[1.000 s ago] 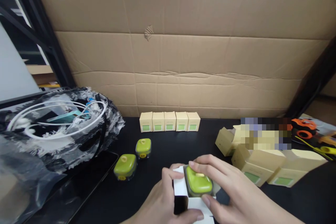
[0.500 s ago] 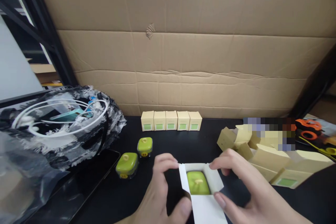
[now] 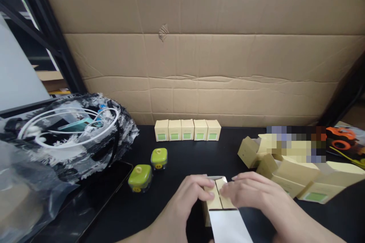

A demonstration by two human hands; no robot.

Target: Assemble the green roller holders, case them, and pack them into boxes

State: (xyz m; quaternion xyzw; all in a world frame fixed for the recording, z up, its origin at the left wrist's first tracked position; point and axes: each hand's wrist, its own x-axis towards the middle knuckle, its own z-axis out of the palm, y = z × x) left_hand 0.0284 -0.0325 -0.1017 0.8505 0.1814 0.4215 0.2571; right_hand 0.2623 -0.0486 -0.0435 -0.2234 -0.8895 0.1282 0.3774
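Note:
A small cream cardboard box (image 3: pixel 213 201) stands upright in front of me, its two side flaps folded inward over the top. Its long lid flap, white inside (image 3: pixel 230 226), hangs open toward me. My left hand (image 3: pixel 185 201) is closed around the box's left side, fingertips on the left flap. With bent fingers, my right hand (image 3: pixel 253 193) presses the right flap down. The box's contents are hidden under the flaps. Left of the box stand two small clear jars with green lids, a nearer jar (image 3: pixel 140 176) and a farther jar (image 3: pixel 159 158).
Several closed cream boxes (image 3: pixel 187 130) form a row by the cardboard wall (image 3: pixel 199 57). Opened boxes (image 3: pixel 318 191) lie at the right, near an orange toy vehicle (image 3: pixel 340 136). A furry basket with white cable (image 3: pixel 85 144) and a plastic bag (image 3: pixel 25 190) occupy the left.
The box's side flaps, upright before, are now folded in and cover the green-lidded jar inside. Both hands have moved inward over the box top.

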